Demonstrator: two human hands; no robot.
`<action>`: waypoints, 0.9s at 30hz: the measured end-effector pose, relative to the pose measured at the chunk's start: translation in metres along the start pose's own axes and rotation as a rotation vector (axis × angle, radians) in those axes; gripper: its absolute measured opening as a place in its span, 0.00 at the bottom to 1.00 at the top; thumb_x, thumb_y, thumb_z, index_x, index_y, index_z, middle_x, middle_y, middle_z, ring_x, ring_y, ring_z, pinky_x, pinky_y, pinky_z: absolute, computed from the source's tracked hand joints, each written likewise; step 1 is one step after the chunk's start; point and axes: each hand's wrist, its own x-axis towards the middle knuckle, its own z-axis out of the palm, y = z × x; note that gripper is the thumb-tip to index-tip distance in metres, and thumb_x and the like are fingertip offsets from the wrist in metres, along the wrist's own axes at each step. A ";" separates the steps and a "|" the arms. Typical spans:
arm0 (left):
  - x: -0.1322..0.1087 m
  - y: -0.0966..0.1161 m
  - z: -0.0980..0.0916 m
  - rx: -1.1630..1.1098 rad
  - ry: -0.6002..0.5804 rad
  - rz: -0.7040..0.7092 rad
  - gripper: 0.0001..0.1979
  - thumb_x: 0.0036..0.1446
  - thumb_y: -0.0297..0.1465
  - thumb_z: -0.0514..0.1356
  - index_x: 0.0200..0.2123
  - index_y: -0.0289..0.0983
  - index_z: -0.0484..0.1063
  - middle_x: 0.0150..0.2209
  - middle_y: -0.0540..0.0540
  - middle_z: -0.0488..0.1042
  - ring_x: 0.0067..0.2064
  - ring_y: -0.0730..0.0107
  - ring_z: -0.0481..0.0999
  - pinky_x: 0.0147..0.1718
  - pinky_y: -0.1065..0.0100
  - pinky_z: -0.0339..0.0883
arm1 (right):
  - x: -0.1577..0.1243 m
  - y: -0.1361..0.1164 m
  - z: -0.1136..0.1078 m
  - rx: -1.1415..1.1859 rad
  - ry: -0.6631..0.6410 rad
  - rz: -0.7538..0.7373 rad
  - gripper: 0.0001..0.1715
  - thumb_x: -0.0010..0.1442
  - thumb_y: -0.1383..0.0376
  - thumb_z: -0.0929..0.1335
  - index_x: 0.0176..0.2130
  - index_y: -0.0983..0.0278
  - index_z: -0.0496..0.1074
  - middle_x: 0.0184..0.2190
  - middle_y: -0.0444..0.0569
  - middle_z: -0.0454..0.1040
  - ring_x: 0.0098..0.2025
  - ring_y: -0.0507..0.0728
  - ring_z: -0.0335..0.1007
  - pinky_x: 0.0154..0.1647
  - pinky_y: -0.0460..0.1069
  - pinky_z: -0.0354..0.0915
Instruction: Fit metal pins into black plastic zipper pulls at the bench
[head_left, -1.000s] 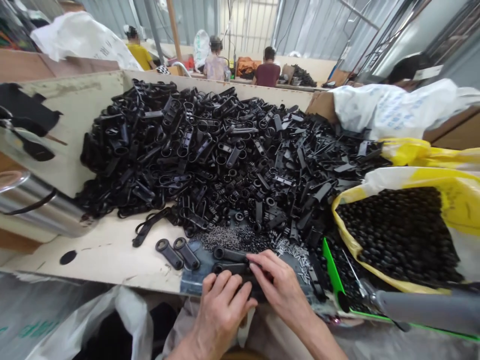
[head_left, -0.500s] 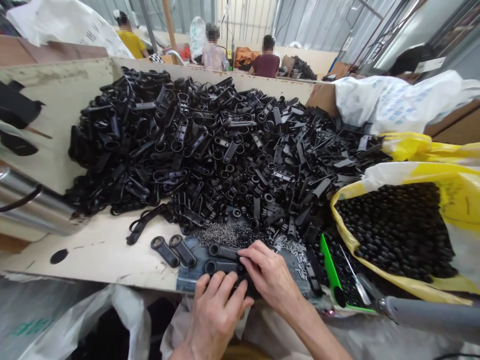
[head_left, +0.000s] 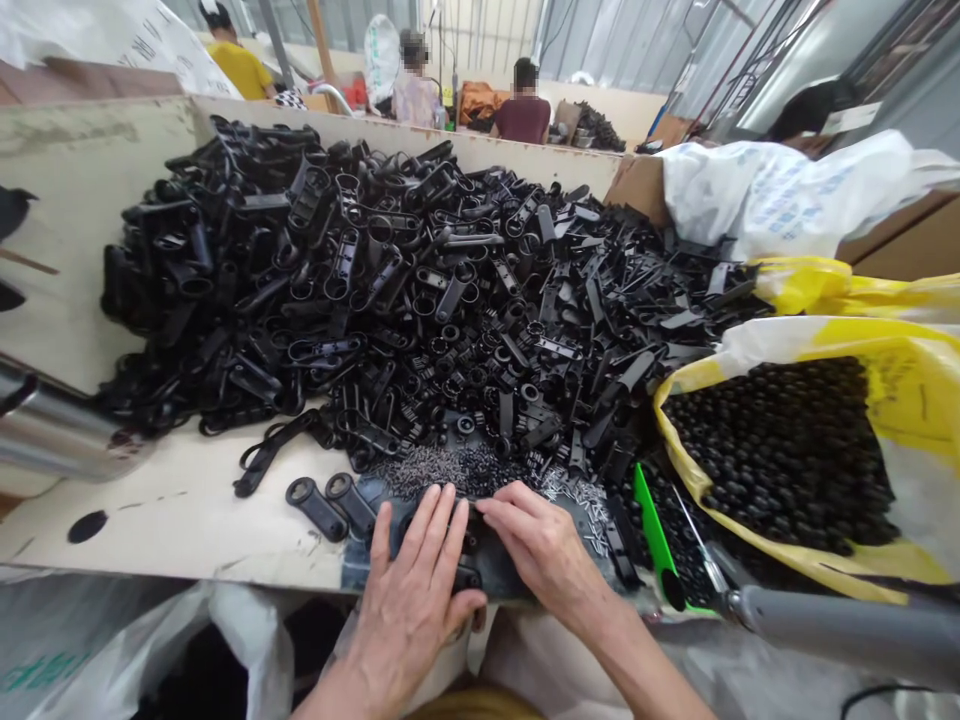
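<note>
My left hand (head_left: 420,570) lies with fingers stretched and spread over black plastic crank-shaped pieces, hiding most of them. The end of one crank-shaped piece (head_left: 469,578) shows beside its thumb. Thumb and fingertips of my right hand (head_left: 544,545) are pinched together at the right end of the covered row; whatever they hold is too small or hidden to make out. Left of my hands, two more crank-shaped pieces (head_left: 316,508) lie side by side on the board. Just beyond my fingers are small screws (head_left: 427,468) and silver pins (head_left: 592,515) on a dark mat (head_left: 517,570).
A big heap of black plastic parts (head_left: 375,270) fills the bench behind. At right are a yellow-white bag (head_left: 667,420) of black knobs, a green strip (head_left: 654,530) and a grey power driver (head_left: 832,625). A steel cylinder (head_left: 67,420) stands left. Several people sit beyond.
My left hand has moved forward and flattened over the crank-shaped pieces that were visible before. My right hand stays pinched at nearly the same spot. The view has shifted slightly.
</note>
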 end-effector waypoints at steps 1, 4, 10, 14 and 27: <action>-0.001 0.000 0.000 0.017 -0.011 0.003 0.31 0.72 0.47 0.49 0.65 0.30 0.67 0.67 0.37 0.70 0.69 0.54 0.63 0.73 0.43 0.28 | 0.000 0.001 -0.001 0.003 -0.008 -0.009 0.18 0.77 0.67 0.59 0.48 0.63 0.76 0.39 0.52 0.76 0.38 0.56 0.75 0.40 0.48 0.73; -0.002 -0.001 -0.003 0.081 -0.061 0.047 0.28 0.73 0.43 0.49 0.66 0.30 0.66 0.69 0.38 0.66 0.71 0.55 0.61 0.73 0.42 0.28 | 0.001 0.000 -0.004 0.019 -0.075 -0.025 0.19 0.77 0.66 0.58 0.46 0.63 0.77 0.38 0.51 0.76 0.37 0.55 0.76 0.39 0.48 0.73; 0.000 0.004 -0.008 0.158 -0.139 0.115 0.26 0.73 0.38 0.48 0.66 0.29 0.65 0.68 0.40 0.68 0.70 0.57 0.64 0.72 0.50 0.37 | 0.001 0.006 -0.008 0.090 -0.053 -0.070 0.16 0.76 0.66 0.61 0.47 0.60 0.77 0.38 0.49 0.77 0.36 0.54 0.79 0.37 0.45 0.74; 0.002 0.012 -0.002 0.183 -0.061 0.060 0.25 0.73 0.38 0.48 0.62 0.28 0.69 0.64 0.37 0.73 0.66 0.54 0.70 0.68 0.52 0.49 | -0.001 0.007 -0.005 0.098 -0.055 -0.043 0.14 0.75 0.66 0.62 0.49 0.58 0.78 0.37 0.48 0.77 0.36 0.54 0.79 0.37 0.46 0.74; 0.008 0.018 0.015 0.062 0.070 0.048 0.27 0.70 0.32 0.52 0.68 0.26 0.60 0.61 0.34 0.76 0.62 0.52 0.75 0.67 0.54 0.51 | 0.064 0.004 -0.032 -0.188 0.088 0.090 0.14 0.73 0.68 0.64 0.51 0.60 0.77 0.42 0.50 0.77 0.40 0.54 0.77 0.44 0.47 0.73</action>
